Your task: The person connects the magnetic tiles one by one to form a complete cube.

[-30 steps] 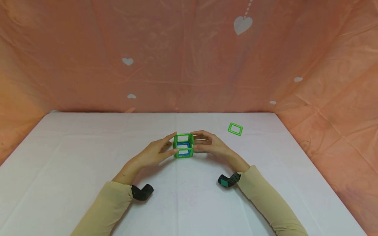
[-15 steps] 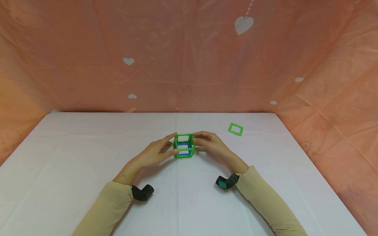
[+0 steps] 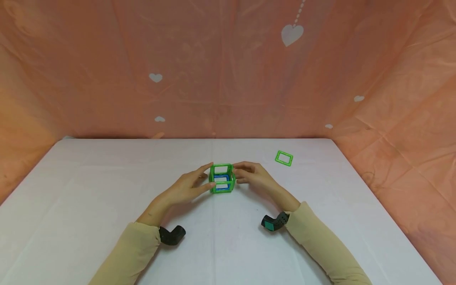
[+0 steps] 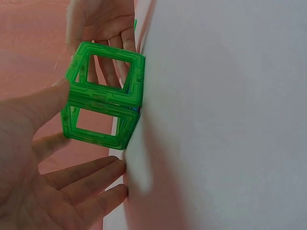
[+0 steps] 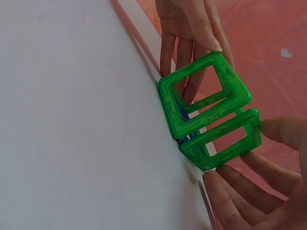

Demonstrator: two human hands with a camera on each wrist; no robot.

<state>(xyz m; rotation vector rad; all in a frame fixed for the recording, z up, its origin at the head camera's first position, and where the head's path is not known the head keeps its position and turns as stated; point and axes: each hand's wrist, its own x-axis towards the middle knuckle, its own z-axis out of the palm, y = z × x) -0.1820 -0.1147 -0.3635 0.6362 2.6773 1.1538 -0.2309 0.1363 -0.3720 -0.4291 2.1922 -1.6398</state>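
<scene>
An open-topped box of green magnetic tiles [image 3: 223,183] stands on the white table in the head view, with a blue magnetic tile [image 3: 221,175] at its bottom. My left hand [image 3: 183,188] holds the box's left side, thumb at the front corner and index finger at the back. On the other side my right hand [image 3: 261,180] pinches the right-side green tile [image 5: 253,136] between thumb and fingers. That tile leans outward, and a gap shows at its corner with the front tile [image 5: 168,108] in the right wrist view.
A loose green magnetic tile [image 3: 283,162] lies flat at the back right of the table [image 3: 107,178]. A pink cloth with hearts [image 3: 221,79] hangs behind and along the sides. Black wrist cameras [image 3: 172,235] sit at both cuffs.
The right hand has shifted slightly right and changed its finger placement, and the box's right-side tile has tilted outward. My left hand keeps its hold. The head view has tipped slightly.
</scene>
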